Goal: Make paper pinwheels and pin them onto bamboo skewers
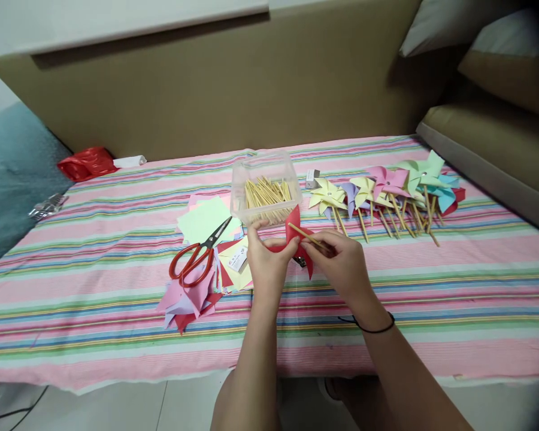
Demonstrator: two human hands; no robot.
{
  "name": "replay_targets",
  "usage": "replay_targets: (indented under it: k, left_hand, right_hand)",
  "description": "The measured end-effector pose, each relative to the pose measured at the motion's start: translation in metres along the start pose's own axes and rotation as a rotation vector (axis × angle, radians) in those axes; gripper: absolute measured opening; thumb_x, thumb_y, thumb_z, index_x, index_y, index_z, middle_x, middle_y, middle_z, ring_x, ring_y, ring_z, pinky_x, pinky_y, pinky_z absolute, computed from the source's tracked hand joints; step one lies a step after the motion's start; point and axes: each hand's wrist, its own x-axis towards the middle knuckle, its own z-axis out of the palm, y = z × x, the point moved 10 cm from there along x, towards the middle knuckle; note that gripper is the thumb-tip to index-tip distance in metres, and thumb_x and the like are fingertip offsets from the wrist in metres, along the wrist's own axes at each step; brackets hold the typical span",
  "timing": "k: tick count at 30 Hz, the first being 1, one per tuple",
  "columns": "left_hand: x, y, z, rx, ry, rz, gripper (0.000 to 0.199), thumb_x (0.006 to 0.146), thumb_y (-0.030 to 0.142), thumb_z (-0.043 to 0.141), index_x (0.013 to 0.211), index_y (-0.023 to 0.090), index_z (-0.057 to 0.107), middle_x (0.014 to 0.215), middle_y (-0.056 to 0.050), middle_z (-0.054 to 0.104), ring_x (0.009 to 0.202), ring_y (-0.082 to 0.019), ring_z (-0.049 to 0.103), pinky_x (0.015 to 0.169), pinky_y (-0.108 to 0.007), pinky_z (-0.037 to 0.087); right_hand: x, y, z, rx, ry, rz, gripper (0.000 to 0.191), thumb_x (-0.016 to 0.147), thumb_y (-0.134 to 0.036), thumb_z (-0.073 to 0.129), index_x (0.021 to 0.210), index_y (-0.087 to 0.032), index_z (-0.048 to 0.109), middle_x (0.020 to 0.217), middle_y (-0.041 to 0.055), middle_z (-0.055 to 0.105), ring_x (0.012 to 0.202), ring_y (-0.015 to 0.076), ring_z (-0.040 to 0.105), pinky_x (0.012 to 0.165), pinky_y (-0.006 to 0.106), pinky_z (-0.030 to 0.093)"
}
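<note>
My left hand (269,254) pinches a red paper pinwheel (293,222) in front of the plastic box. In my right hand (344,260) is a thin wooden stick (306,234), its tip lying against the back of the pinwheel near its middle. Whether stick and paper are joined I cannot tell. Just behind the hands stands a clear plastic box (240,197) holding many wooden sticks (267,194). To the left, red-handled scissors (197,254) rest across coloured paper squares (206,218). A small shiny metal thing, partly hidden, shows below the pinwheel.
Finished pinwheels (388,185) on sticks lie in a cluster at the right. Cut paper pieces (191,305) are at the near left. A red plastic bag (87,164) lies at the far left, on the striped cloth (117,251). Cushions (512,66) border the right.
</note>
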Motion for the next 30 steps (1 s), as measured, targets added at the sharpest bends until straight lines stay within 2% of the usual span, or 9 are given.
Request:
replay_targets:
  k: [5, 7, 10, 14, 16, 19, 21, 26, 30]
  left_hand:
    - [0.001, -0.012, 0.011, -0.163, -0.097, -0.117, 0.055, 0.064, 0.035, 0.078, 0.106, 0.022, 0.046, 0.064, 0.002, 0.067, 0.062, -0.018, 0.066, 0.066, -0.029, 0.050]
    - [-0.001, -0.017, 0.020, -0.289, -0.173, -0.201, 0.049, 0.071, 0.046, 0.071, 0.107, 0.021, 0.050, 0.065, 0.001, 0.067, 0.062, -0.018, 0.066, 0.062, -0.028, 0.050]
    - [-0.003, -0.016, 0.032, -0.429, -0.293, -0.265, 0.051, 0.079, 0.059, 0.055, 0.110, 0.019, 0.054, 0.069, -0.004, 0.069, 0.067, -0.020, 0.068, 0.064, -0.031, 0.053]
    - [0.001, -0.001, 0.027, -0.369, -0.290, -0.102, 0.048, 0.071, 0.038, 0.073, 0.110, 0.019, 0.053, 0.080, -0.005, 0.072, 0.078, -0.019, 0.068, 0.073, -0.031, 0.052]
    - [0.003, 0.006, 0.024, -0.303, -0.285, 0.002, 0.051, 0.064, 0.027, 0.080, 0.107, 0.020, 0.052, 0.091, -0.005, 0.071, 0.088, -0.018, 0.066, 0.080, -0.031, 0.050]
    - [0.001, 0.013, 0.030, -0.253, -0.368, 0.102, 0.056, 0.058, 0.020, 0.082, 0.105, 0.021, 0.053, 0.109, -0.008, 0.067, 0.105, -0.020, 0.061, 0.091, -0.034, 0.046]
    - [0.000, 0.012, 0.034, -0.256, -0.423, 0.097, 0.059, 0.056, 0.018, 0.083, 0.106, 0.021, 0.053, 0.107, -0.007, 0.067, 0.103, -0.020, 0.062, 0.091, -0.035, 0.046]
    - [-0.007, 0.006, 0.044, -0.315, -0.545, -0.009, 0.060, 0.059, 0.017, 0.081, 0.110, 0.021, 0.051, 0.082, 0.000, 0.069, 0.076, -0.014, 0.065, 0.074, -0.028, 0.050]
    - [-0.008, 0.006, 0.042, -0.358, -0.540, -0.027, 0.069, 0.054, 0.014, 0.083, 0.112, 0.022, 0.047, 0.081, 0.001, 0.071, 0.072, -0.014, 0.066, 0.068, -0.025, 0.051]
  right_hand:
    - [0.001, 0.001, 0.002, -0.066, -0.009, -0.024, 0.016, 0.083, -0.023, 0.055, 0.068, -0.020, 0.059, 0.061, -0.0004, 0.050, 0.057, 0.0142, 0.043, 0.054, 0.028, 0.033]
    - [0.002, 0.013, 0.000, -0.024, 0.003, 0.059, 0.015, 0.083, -0.026, 0.055, 0.070, -0.020, 0.058, 0.061, -0.0008, 0.049, 0.057, 0.0144, 0.043, 0.054, 0.028, 0.033]
    - [0.001, 0.036, 0.001, 0.217, -0.012, 0.238, 0.015, 0.081, -0.033, 0.059, 0.073, -0.020, 0.060, 0.063, -0.0006, 0.053, 0.058, 0.0145, 0.047, 0.054, 0.028, 0.036]
    - [-0.003, 0.050, 0.009, 0.627, -0.066, 0.419, 0.016, 0.072, -0.036, 0.068, 0.073, -0.021, 0.064, 0.070, 0.0000, 0.061, 0.063, 0.0141, 0.053, 0.058, 0.027, 0.043]
    - [-0.006, 0.051, 0.015, 0.737, -0.118, 0.493, 0.016, 0.069, -0.036, 0.071, 0.074, -0.021, 0.067, 0.071, -0.0001, 0.063, 0.062, 0.0131, 0.053, 0.058, 0.026, 0.044]
    - [-0.011, 0.049, 0.022, 0.800, -0.199, 0.571, 0.020, 0.064, -0.037, 0.076, 0.075, -0.021, 0.069, 0.072, 0.0004, 0.065, 0.062, 0.0131, 0.055, 0.058, 0.025, 0.045]
    - [-0.014, 0.048, 0.026, 0.815, -0.243, 0.597, 0.023, 0.062, -0.037, 0.078, 0.075, -0.020, 0.070, 0.073, 0.0011, 0.066, 0.064, 0.0137, 0.056, 0.060, 0.026, 0.046]
    - [-0.017, 0.042, 0.032, 0.823, -0.372, 0.546, 0.020, 0.066, -0.035, 0.078, 0.075, -0.020, 0.069, 0.073, 0.0001, 0.064, 0.067, 0.0125, 0.054, 0.063, 0.026, 0.044]
    - [-0.018, 0.041, 0.032, 0.782, -0.413, 0.536, 0.022, 0.068, -0.037, 0.076, 0.069, -0.019, 0.063, 0.066, -0.0022, 0.058, 0.063, 0.0116, 0.050, 0.061, 0.026, 0.043]
